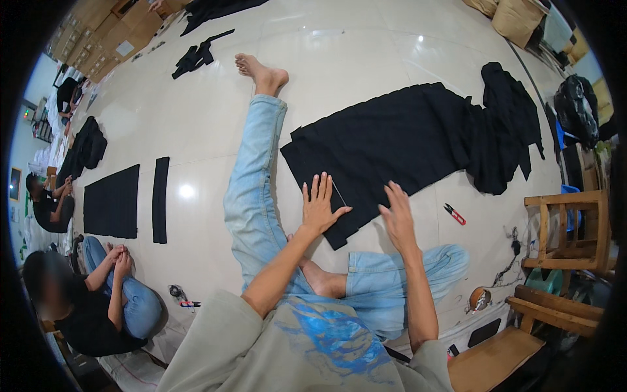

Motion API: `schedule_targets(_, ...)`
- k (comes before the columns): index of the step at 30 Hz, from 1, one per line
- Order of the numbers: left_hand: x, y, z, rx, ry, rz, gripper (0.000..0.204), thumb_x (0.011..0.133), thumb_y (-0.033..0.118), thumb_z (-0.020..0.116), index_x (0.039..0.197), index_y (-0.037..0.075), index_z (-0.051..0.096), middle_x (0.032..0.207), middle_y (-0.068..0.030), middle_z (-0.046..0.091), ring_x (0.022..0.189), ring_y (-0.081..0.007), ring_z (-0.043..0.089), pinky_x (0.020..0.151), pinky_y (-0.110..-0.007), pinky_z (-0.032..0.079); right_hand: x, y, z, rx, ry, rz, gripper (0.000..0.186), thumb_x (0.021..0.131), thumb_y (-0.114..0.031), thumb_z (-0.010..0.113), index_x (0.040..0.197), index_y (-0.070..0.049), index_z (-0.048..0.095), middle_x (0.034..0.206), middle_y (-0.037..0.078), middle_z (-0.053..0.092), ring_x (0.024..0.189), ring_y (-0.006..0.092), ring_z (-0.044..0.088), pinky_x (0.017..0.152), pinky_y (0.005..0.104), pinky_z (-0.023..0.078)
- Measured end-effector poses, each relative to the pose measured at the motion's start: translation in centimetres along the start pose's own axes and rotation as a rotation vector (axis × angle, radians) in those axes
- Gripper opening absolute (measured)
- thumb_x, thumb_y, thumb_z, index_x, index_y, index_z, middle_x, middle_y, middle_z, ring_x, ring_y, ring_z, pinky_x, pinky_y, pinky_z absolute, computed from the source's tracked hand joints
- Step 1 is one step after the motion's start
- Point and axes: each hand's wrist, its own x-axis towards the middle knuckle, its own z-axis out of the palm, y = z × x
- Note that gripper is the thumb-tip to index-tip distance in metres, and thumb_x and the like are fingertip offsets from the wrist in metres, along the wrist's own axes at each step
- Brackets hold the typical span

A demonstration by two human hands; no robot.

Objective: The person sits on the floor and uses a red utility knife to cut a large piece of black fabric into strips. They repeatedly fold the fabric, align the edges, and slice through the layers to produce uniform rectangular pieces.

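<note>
Black fabric (392, 140) lies spread on the floor in front of me, in long panels, bunched into folds at its far right end. My left hand (319, 208) rests flat on its near left part, fingers stretched and thumb out to the side. Beside that hand a thin pale straight line (338, 193) shows on the fabric; I cannot tell what it is. By the fabric's near edge is my right hand (398, 215), slightly blurred, fingers extended and nothing seen in them. Red-handled thread snips (455, 214) lie on the floor to the right.
My outstretched leg (251, 170) borders the fabric on the left. Further left lie a black panel (112, 201) and a black strip (160, 200), with a seated person (98, 300) nearby. A wooden stool (568, 228) stands right; cardboard boxes (124, 39) are stacked far left.
</note>
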Motion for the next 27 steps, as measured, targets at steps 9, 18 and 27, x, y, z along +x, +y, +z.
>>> schedule_targets(9,-2.6,-5.2,-4.6,0.021,-0.098,-0.103,0.104,0.089,0.065,0.059,0.157,-0.004,0.022,0.165,-0.0270,0.014,0.154,-0.0435,0.007,0.121,-0.062,0.010,1.5,3.5,5.1,-0.164,0.040,0.035,0.045,0.102,-0.029,0.055,0.135,0.004,0.057,0.148,0.022,0.049,0.143,0.0383,0.039,0.119,0.0533,0.027)
schedule_targets(18,14.1,-3.8,-1.8,-0.137,0.173,-0.134,0.074,0.098,0.040,0.059,0.154,-0.001,0.032,0.160,-0.0265,0.029,0.151,-0.0408,0.021,0.122,-0.057,0.017,-5.0,-5.0,8.5,-0.237,-0.068,0.053,0.040,0.092,-0.014,0.065,0.127,0.005,0.062,0.137,0.023,0.058,0.127,0.0417,0.053,0.112,0.0513,0.035)
schedule_targets(27,14.6,-3.4,-1.9,-0.220,0.383,-0.616,0.082,0.091,0.044,0.070,0.146,-0.007,0.039,0.135,-0.0238,0.051,0.124,-0.0389,0.045,0.099,-0.052,0.036,-2.1,-3.1,4.8,-0.105,0.154,0.829,0.039,0.091,-0.033,0.072,0.101,0.004,0.065,0.085,0.017,0.068,0.077,0.0352,0.065,0.074,0.0453,0.051)
